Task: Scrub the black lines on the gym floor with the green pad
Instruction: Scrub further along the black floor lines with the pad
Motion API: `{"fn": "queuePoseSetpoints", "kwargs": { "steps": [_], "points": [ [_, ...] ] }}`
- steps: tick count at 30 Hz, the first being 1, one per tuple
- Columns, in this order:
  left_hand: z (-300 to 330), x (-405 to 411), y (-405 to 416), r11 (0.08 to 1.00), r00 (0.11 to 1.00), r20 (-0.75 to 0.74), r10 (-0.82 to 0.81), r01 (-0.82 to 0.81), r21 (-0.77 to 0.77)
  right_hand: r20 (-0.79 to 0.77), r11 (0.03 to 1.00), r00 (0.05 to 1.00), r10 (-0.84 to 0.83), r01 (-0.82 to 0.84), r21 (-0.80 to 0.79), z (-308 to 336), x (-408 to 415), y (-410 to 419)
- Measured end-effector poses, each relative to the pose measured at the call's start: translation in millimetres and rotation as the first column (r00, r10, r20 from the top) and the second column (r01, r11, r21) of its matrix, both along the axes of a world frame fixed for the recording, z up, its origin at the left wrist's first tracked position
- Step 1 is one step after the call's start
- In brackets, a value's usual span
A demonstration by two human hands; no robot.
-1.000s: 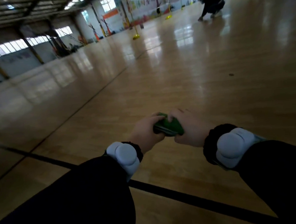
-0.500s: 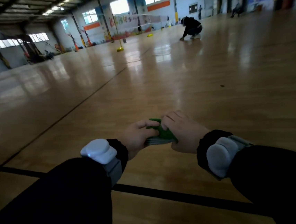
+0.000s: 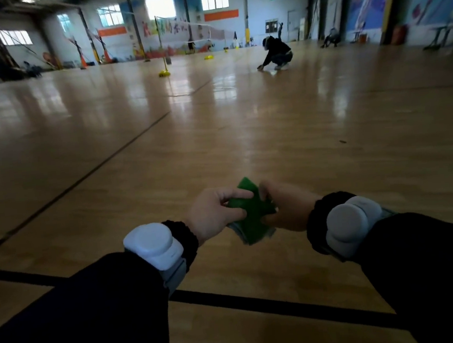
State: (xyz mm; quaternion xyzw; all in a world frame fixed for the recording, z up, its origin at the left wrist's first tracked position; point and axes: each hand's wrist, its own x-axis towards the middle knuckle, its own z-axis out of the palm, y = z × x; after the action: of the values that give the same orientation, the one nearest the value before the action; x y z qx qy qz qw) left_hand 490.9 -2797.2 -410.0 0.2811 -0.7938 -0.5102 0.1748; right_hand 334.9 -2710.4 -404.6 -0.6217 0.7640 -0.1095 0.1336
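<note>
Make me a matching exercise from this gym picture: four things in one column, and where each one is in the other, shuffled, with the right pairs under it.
Things
1. green pad
2. black line
3. crouching person
4. yellow base

Places
A. far across the floor, right of centre, one hand down on the wood
B. gripped between the left hand and the right hand
C. far across the floor, left of centre, with a thin post standing on it
D. running across the wood below the forearms

Pairs: 1-B, 2-D, 3-A, 4-C
</note>
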Motion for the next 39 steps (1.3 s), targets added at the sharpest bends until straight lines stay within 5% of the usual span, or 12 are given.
{"fn": "queuePoseSetpoints", "kwargs": {
  "steps": [9,22,29,39],
  "points": [
    [-9.4,-22.2,-9.9,0.928,0.993,0.057,0.107,-0.079,-0.363,-0.044,0.987,0.996,-0.074,0.067,-0.149,-11.0,-29.9,-12.1],
    [51.1,-3.0,-5.3,0.856,0.92,0.174,0.352,-0.241,-0.458,0.134,0.985,0.989,0.061,-0.038,-0.167,23.7,-27.4,-47.3],
    [9.2,39.6,-50.4,0.858,0.95,0.15,0.274,-0.172,-0.484,0.16,0.986,0.987,-0.018,0.044,-0.159,-17.4,22.1,-80.1],
    [-26.2,106.0,-167.1,0.866,0.994,0.102,0.035,0.02,-0.5,-0.013,0.982,0.984,-0.177,0.176,-0.065,-23.9,101.6,-154.2]
  ]
}}
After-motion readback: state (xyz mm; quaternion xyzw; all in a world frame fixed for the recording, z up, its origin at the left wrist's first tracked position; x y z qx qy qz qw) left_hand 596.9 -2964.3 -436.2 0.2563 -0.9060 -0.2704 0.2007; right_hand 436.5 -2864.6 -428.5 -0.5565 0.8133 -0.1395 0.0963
